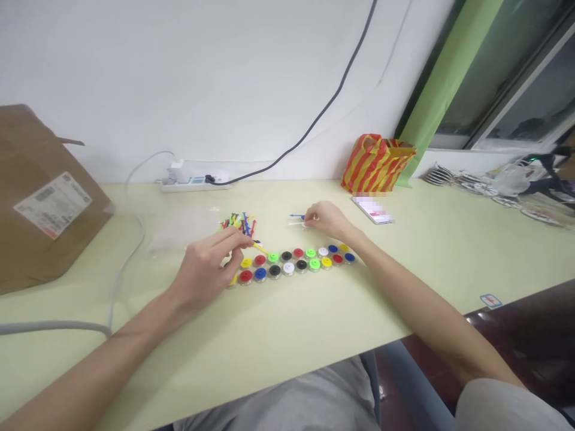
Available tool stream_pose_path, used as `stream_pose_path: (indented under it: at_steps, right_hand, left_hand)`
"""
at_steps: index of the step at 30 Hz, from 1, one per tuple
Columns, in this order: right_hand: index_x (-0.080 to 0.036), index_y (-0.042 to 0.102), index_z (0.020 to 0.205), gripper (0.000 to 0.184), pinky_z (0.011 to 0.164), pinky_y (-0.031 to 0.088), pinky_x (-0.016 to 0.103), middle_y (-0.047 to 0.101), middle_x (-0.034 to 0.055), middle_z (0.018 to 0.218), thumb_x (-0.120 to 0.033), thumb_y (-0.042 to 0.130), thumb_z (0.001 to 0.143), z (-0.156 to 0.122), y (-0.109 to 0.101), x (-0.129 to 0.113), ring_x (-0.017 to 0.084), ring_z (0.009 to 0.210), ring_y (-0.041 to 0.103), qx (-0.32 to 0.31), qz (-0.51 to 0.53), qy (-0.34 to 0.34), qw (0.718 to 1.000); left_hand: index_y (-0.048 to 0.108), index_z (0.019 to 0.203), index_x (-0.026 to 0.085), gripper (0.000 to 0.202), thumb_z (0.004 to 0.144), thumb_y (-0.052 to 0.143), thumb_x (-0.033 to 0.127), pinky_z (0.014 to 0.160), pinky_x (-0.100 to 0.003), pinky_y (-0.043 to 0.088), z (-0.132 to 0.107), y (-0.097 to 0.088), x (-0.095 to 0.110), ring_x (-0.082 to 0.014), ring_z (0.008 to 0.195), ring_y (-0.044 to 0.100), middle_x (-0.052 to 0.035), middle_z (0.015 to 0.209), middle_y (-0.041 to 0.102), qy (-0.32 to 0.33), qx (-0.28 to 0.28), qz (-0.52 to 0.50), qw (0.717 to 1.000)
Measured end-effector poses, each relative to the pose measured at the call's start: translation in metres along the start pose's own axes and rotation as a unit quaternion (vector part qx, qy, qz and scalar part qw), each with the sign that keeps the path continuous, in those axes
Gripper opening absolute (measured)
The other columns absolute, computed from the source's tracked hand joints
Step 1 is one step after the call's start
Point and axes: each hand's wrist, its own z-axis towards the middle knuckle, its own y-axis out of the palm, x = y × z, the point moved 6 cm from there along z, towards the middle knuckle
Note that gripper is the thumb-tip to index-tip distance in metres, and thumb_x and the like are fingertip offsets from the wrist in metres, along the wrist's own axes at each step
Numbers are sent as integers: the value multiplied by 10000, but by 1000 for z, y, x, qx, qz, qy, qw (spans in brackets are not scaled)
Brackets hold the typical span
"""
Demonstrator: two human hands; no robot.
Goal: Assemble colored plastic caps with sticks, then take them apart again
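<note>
My left hand (214, 260) is closed in a pinch on a thin yellow plastic stick (260, 248), which slants over the back row of small round discs. Two rows of these discs with coloured tops, such as a red disc (245, 276) and a white disc (288, 268), line the table. Behind my left fingers lies a pile of coloured plastic sticks (246, 224). Beyond the discs, my right hand (330, 219) is pinched at the ends of a blue arrow-tipped stick (296, 215) and a white stick (295, 224); which one it grips is unclear.
On the left stand a cardboard box (54, 197) and a grey cable (117, 287). A power strip (193, 184) lies along the wall. Behind my right arm are a phone (374, 211) and a red-yellow striped bag (376, 163). The table's front edge (359, 354) runs near my lap.
</note>
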Motion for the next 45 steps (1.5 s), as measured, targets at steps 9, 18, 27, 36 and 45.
stream_pose_path:
  at_steps: [9,18,27,36,45]
  right_hand:
    - [-162,714,1029,138,709,339,285,726,72,984,-231,674,917,10,5,14,183,863,574,56,-50,32,997]
    - [-183,704,979,122,713,352,286,752,72,965,-158,602,917,6,2,-13,199,853,620,65,-48,14,997]
    - [-175,733,876,190,626,362,273,749,57,868,-243,578,961,3,34,-122,161,733,624,-107,18,-137,985]
    - [-184,734,857,94,582,376,299,750,97,866,-158,745,767,47,40,-149,228,751,670,-233,-134,-136,954]
    - [-188,642,719,77,527,334,303,709,90,784,-116,665,734,54,48,-129,189,606,587,-225,-106,-118,961]
  left_hand:
    - [690,950,197,244,949,473,84,724,-256,502,-1,1,0,-137,803,674,-32,941,707,2,-1,0,1000]
    - [705,892,210,266,933,460,115,734,-269,512,0,1,-8,-151,814,687,-28,917,717,-32,-5,14,999]
    - [644,761,215,275,823,418,72,649,-285,416,1,-5,-43,-164,688,621,-13,812,697,-90,-94,90,987]
    - [706,902,253,246,852,474,193,603,-268,413,-7,-5,-54,-183,686,632,-12,833,719,-156,-321,-4,934]
    - [621,811,242,208,905,614,427,511,-264,329,-19,9,-59,-171,575,540,-3,706,630,-194,-363,-21,911]
